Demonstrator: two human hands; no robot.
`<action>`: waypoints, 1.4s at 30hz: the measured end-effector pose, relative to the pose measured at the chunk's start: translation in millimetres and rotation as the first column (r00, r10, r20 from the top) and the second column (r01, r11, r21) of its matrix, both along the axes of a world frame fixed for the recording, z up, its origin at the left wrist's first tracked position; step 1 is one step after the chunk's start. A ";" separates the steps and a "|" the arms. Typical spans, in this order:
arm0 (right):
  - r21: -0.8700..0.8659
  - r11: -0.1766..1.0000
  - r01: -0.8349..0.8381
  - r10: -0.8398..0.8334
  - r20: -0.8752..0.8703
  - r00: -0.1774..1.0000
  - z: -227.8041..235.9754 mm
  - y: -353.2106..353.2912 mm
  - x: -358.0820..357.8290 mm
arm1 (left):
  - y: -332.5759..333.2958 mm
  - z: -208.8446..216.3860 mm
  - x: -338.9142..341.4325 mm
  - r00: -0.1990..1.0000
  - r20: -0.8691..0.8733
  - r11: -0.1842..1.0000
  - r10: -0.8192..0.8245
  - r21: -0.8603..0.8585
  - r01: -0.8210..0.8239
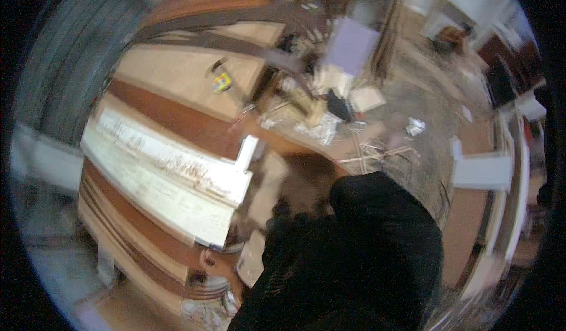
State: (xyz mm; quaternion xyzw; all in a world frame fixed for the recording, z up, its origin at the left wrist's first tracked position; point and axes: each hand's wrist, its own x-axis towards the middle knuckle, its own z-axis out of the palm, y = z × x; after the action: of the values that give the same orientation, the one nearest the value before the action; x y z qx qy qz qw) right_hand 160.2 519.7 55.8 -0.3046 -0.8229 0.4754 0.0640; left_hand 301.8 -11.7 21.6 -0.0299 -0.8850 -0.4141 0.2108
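A white board (pixel 168 154) with brown stains lies on a stack of wooden boards (pixel 135 245) at the left. A short white piece (pixel 247 153) sticks up at its right end. My left hand (pixel 209 261) is at the near edge of the stack, just below the white board. My right hand (pixel 240 121) reaches to the stack's right edge, beyond the white piece, beside a reddish-brown board (pixel 171 117). Motion blur smears the fingers of both hands, so their grip does not show. A yellow tape measure (pixel 221 83) lies on a light board (pixel 177 74) farther back.
Grey corrugated metal (pixel 76 53) stands along the left. Wood scraps (pixel 377 151), crumpled silvery wrapping (pixel 415 126) and a lilac panel (pixel 352 45) litter the floor behind. White pieces (pixel 482 171) and long panels are at the right. Dark clothing (pixel 354 254) fills the lower middle.
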 end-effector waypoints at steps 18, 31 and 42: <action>-0.681 0.663 0.311 -0.588 -0.217 0.779 49.7 40.5 479.7 | 371.9 63.5 3.5 0.173 0.148 0.179 -0.974 0.968 0.178; 0.195 0.972 -0.129 0.085 0.222 0.971 127.2 -10.8 359.0 | 403.8 56.5 23.0 -0.067 0.170 0.182 -0.983 0.928 -0.325; -0.001 1.000 0.013 -0.013 -0.003 1.000 88.5 -30.5 365.5 | 401.7 81.3 22.5 -0.093 0.180 0.200 -0.979 0.937 -0.287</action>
State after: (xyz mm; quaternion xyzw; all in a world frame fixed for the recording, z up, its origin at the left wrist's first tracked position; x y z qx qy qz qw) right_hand 525.7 489.2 144.3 -0.3091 -0.8206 0.4759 0.0683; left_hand 324.3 389.9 102.9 0.0129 -0.3112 -0.7302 -0.6082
